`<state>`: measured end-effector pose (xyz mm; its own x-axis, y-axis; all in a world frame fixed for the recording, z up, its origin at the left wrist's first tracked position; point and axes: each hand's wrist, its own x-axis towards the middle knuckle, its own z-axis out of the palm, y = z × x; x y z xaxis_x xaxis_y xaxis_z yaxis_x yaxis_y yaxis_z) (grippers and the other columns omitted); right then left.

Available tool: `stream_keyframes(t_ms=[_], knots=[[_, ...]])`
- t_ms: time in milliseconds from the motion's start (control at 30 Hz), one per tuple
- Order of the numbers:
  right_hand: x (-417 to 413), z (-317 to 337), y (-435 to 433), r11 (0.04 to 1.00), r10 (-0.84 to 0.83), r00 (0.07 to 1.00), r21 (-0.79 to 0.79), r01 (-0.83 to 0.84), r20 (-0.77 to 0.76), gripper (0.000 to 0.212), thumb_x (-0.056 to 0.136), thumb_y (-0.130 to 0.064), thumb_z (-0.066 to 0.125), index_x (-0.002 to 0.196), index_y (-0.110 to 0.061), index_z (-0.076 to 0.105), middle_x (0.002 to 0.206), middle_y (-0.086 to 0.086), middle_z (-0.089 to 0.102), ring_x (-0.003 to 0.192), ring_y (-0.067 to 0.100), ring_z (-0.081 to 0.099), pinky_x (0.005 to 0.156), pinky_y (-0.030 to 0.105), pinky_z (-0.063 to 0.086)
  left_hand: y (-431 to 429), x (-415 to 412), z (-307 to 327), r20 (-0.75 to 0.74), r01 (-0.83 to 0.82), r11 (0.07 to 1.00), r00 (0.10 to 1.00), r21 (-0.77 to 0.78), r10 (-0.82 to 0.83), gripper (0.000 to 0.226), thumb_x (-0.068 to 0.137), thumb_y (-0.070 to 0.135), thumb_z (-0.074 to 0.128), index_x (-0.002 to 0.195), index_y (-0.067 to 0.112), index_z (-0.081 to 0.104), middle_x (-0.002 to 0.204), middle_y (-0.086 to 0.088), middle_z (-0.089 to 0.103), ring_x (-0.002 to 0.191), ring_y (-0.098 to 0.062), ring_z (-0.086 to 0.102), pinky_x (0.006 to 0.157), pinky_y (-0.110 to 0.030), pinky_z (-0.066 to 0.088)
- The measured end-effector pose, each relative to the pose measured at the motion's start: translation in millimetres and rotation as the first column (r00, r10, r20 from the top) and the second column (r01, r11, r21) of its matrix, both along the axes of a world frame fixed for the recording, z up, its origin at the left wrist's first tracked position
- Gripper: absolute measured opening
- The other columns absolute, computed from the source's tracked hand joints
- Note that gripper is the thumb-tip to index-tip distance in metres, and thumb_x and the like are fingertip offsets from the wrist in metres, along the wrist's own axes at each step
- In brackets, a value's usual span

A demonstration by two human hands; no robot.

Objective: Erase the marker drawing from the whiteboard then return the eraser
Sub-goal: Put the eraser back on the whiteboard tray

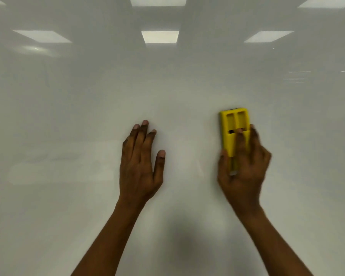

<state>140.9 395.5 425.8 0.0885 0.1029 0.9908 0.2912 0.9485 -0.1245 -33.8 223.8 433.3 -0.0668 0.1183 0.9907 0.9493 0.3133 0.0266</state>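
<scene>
The whiteboard (88, 116) is spreading bare across nearly the whole view, offering open room above, to the far left and to the far right of both hands. The left hand (140, 166) is lying flat with fingers spread, blocking the lower centre. The right hand (243, 170) is pressing the yellow eraser (234, 128) against the board, filling the patch to the right of centre. Between the two hands a clear lane is running upward (wide enough that they are sitting well apart). Both forearms are closing off the bottom corners of that lane. Only ceiling-light reflections (160, 36) are showing on the upper board.
</scene>
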Motion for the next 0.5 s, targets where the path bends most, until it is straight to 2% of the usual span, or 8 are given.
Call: stream_keyframes(t_ms=[100,200,267,333,400,500], knots=[[33.8,6.3,49.4,0.991,-0.103,0.988,-0.101,0.091,-0.119,0.053,0.105,-0.023,0.058,0.153,-0.004,0.046,0.157,0.028,0.042,0.123,0.048,0.053,0.102,0.052,0.044,4.5,-7.3,-4.8,-0.035,-0.101,0.994,0.994,-0.034,0.1,0.063,0.109,0.04,0.048,0.162,0.008,0.037,0.174,-0.014,0.03,0.167,-0.022,0.014,0.135,-0.041,0.016],[51.2,16.8,78.2,0.94,-0.139,0.945,-0.34,0.033,-0.295,0.054,0.105,-0.024,0.055,0.156,-0.007,0.044,0.16,0.023,0.041,0.121,0.05,0.052,0.102,0.047,0.043,8.4,-10.1,-6.6,-0.048,-0.156,0.987,0.987,-0.036,0.154,0.068,0.112,0.048,0.041,0.167,0.01,0.03,0.177,-0.009,0.02,0.167,-0.023,0.011,0.136,-0.039,0.01],[48.2,21.5,78.2,0.921,-0.16,0.927,-0.39,0.017,-0.338,0.054,0.106,-0.023,0.055,0.155,-0.005,0.044,0.159,0.025,0.041,0.123,0.051,0.052,0.104,0.046,0.04,10.7,-11.5,-7.6,-0.06,-0.18,0.983,0.982,-0.037,0.177,0.07,0.112,0.049,0.038,0.169,0.011,0.026,0.178,-0.006,0.015,0.167,-0.024,0.01,0.136,-0.039,0.008],[34.6,22.2,62.6,0.942,-0.153,0.939,-0.334,0.044,-0.308,0.053,0.106,-0.022,0.056,0.153,0.0,0.045,0.157,0.03,0.041,0.128,0.052,0.052,0.106,0.051,0.041,11.2,-13.0,-7.9,-0.075,-0.201,0.979,0.977,-0.04,0.197,0.071,0.113,0.05,0.036,0.17,0.012,0.02,0.179,-0.005,0.012,0.167,-0.025,0.009,0.136,-0.04,0.008],[13.9,17.0,35.7,0.978,-0.094,0.973,-0.2,0.051,-0.212,0.054,0.105,-0.022,0.059,0.15,0.004,0.046,0.155,0.034,0.041,0.128,0.049,0.052,0.106,0.053,0.041,11.6,-13.4,-8.2,-0.081,-0.211,0.976,0.975,-0.045,0.207,0.071,0.113,0.049,0.034,0.171,0.013,0.015,0.179,-0.004,0.01,0.167,-0.025,0.008,0.136,-0.04,0.007],[-21.4,-2.1,-13.0,0.997,0.027,0.997,0.064,-0.031,0.071,0.055,0.103,-0.024,0.064,0.149,0.003,0.049,0.156,0.036,0.04,0.121,0.05,0.057,0.104,0.053,0.044,11.7,-13.7,-8.1,-0.083,-0.216,0.976,0.974,-0.038,0.212,0.069,0.114,0.047,0.033,0.171,0.014,0.014,0.178,-0.006,0.013,0.167,-0.023,0.007,0.136,-0.04,0.007]])
